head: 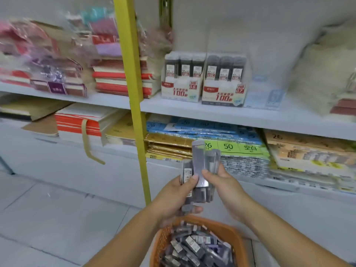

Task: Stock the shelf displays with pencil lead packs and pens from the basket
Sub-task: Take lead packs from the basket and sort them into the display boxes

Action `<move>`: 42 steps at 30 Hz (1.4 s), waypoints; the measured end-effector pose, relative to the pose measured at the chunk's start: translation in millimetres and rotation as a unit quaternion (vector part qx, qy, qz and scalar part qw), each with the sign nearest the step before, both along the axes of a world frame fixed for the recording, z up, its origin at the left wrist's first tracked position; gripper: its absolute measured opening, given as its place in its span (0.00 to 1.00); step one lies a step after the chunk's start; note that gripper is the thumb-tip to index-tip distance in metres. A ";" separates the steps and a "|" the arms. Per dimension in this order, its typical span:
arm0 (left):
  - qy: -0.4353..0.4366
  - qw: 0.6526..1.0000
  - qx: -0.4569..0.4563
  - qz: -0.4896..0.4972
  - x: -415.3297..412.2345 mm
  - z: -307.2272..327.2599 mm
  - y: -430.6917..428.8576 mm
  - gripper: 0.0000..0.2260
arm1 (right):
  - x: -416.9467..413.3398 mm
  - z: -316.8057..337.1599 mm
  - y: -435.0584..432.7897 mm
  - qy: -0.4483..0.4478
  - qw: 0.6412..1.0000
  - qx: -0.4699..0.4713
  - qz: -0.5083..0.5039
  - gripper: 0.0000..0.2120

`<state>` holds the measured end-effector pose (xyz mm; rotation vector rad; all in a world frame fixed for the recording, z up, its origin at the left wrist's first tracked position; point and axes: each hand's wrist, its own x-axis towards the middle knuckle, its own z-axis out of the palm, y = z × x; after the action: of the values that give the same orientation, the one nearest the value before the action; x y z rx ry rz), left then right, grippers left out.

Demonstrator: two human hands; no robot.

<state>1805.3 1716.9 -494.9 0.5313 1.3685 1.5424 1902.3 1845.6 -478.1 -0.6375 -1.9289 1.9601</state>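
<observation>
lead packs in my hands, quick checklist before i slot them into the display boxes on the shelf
1. Grip: left hand and right hand both hold clear plastic pencil lead packs: ok.
2. Lead size on held packs: labels blurred: cannot tell.
3. Targets marked: white cardboard HB 0.5 display box, white cardboard HB 0.7 display box: ok.
4. Room in those boxes: front rows look full: cannot tell.
5. Path up: yellow upright post stands left of it: ok.
6. Supply: orange plastic basket holds more packs: ok.
</observation>
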 end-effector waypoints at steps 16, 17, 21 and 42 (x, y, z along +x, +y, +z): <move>0.068 0.991 0.045 0.110 -31.5 79.6 22.0 0.16 | -13.9 103.0 38.6 0.071 0.987 0.137 0.035 0.10; 0.062 0.991 0.049 0.109 -31.4 79.8 23.1 0.17 | -13.7 102.1 39.8 0.078 0.986 0.148 0.020 0.10; 0.031 0.991 0.062 0.114 -32.4 79.7 24.5 0.20 | -11.6 100.1 42.4 0.097 0.980 0.172 -0.026 0.07; 0.052 0.989 0.062 0.124 -49.2 88.0 8.3 0.21 | -4.7 111.7 55.3 0.096 0.983 0.155 -0.034 0.09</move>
<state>1756.1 1725.2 -406.9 0.5400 1.4677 1.8324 1897.6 1900.9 -366.4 -0.4071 -2.0044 1.5695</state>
